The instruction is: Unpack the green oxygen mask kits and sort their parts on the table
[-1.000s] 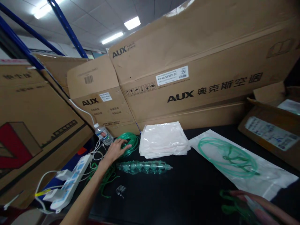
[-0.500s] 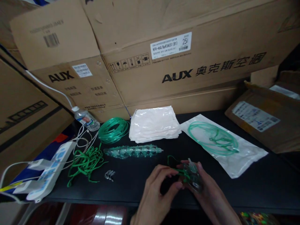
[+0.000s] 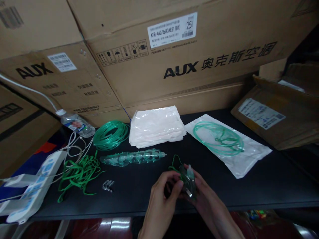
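Observation:
A clear greenish oxygen mask (image 3: pixel 190 182) is held between my two hands near the table's front edge, its connector pointing away from me. My right hand (image 3: pixel 205 194) is closed around the mask's right side. From the left, my left hand (image 3: pixel 163 197) pinches a green elastic strap (image 3: pixel 176 159) against the mask; a loop of the strap sticks up behind the fingers. My fingers partly hide the mask's rim. Left of my hands, a row of nested clear masks (image 3: pixel 134 157) lies on its side. Small metal strips (image 3: pixel 108 185) and a pile of green straps (image 3: pixel 79 172) lie farther left.
Coiled green tubing (image 3: pixel 111 135), a stack of white plastic bags (image 3: pixel 157 127) and a bag with packed tubing (image 3: pixel 224 141) lie behind my hands. A power strip (image 3: pixel 37 186) and a bottle (image 3: pixel 77 123) stand left. Cardboard boxes (image 3: pixel 139 79) line the back.
My view has turned, so the table's things sit farther left. My hands have tilted the mask more upright, and my left fingers have closed nearer to its edge.

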A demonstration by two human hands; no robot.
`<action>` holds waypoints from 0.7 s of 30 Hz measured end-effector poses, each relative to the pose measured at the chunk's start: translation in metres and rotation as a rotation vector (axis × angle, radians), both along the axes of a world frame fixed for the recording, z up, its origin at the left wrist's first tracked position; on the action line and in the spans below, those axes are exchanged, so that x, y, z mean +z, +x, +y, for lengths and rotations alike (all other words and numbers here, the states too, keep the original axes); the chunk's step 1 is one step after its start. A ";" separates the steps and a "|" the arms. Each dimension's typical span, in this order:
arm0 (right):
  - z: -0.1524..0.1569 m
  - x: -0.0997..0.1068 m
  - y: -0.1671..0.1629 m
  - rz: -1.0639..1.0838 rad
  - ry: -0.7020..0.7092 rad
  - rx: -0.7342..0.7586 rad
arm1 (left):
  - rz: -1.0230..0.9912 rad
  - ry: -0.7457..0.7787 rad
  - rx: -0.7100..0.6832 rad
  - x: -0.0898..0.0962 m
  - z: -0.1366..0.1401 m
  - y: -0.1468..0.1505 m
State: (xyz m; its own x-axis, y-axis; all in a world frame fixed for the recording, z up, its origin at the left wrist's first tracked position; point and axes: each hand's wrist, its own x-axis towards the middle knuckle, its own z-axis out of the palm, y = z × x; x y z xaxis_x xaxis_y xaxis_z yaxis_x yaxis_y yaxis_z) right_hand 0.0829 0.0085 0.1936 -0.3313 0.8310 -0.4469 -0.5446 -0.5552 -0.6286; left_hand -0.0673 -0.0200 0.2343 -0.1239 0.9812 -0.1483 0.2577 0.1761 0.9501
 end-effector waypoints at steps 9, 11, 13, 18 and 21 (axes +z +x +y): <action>-0.005 0.018 0.007 -0.113 0.038 -0.021 | 0.079 0.039 -0.032 -0.005 -0.005 0.000; -0.004 0.018 0.009 -0.190 0.068 0.000 | 0.115 0.082 -0.020 -0.004 -0.004 0.000; -0.002 0.017 0.011 -0.250 0.093 0.036 | 0.143 0.108 -0.013 -0.004 -0.003 0.000; -0.003 0.015 0.016 -0.348 0.183 0.082 | 0.140 0.117 -0.044 -0.002 0.000 0.003; -0.008 0.012 0.021 -0.447 0.322 0.077 | 0.147 0.079 -0.057 0.000 0.002 0.003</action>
State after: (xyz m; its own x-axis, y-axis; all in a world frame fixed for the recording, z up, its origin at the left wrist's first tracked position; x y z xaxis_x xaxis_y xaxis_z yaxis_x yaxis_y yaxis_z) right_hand 0.1039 0.0001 0.2059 -0.2333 0.9296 -0.2854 -0.1512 -0.3246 -0.9337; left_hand -0.0648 -0.0177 0.2343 -0.0823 0.9951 -0.0547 0.4021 0.0834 0.9118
